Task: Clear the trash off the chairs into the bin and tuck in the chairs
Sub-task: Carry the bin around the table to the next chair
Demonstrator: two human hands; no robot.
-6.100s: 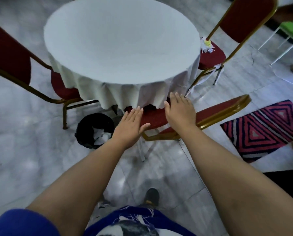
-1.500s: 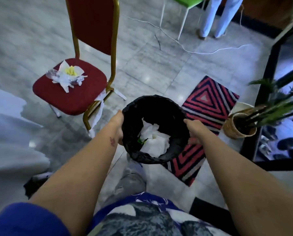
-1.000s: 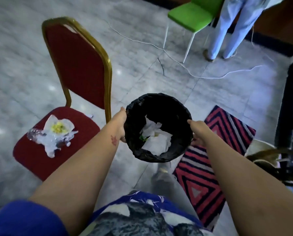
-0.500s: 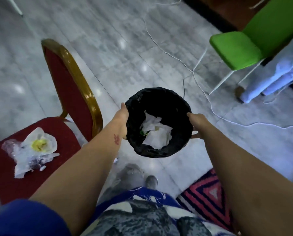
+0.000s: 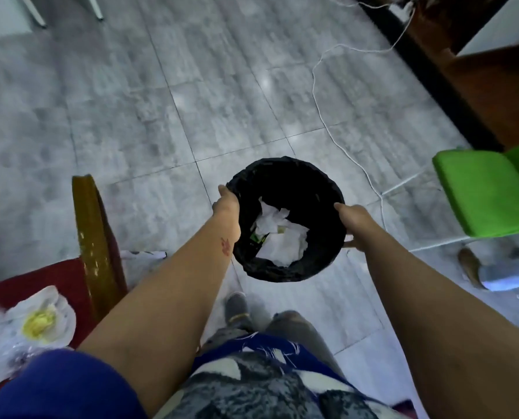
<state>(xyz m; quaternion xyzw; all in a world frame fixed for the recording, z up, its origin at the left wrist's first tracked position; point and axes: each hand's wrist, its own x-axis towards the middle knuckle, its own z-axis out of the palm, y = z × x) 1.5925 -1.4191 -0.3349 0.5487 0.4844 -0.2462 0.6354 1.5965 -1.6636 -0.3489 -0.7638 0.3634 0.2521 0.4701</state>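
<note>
I hold a round bin [image 5: 300, 176] lined with a black bag, in the air over the floor at the frame's centre. My left hand [image 5: 228, 211] grips its left rim and my right hand [image 5: 353, 223] grips its right rim. White crumpled paper [image 5: 279, 237] and a green scrap lie inside it. At the lower left stands a red chair with a gold frame [image 5: 93, 237], seen from above. On its seat [image 5: 49, 276] lies trash: white paper with a yellow piece [image 5: 40, 323] and clear plastic.
A green chair [image 5: 487, 192] stands at the right, with a white cable [image 5: 327, 122] running across the grey tiled floor beside it. A dark wooden cabinet base [image 5: 478, 71] fills the upper right. White legs [image 5: 96, 9] of furniture show at the top left.
I have turned and stepped around behind the red chair with the bin; the chair and its trash slid to the lower left, and the green chair moved right.
</note>
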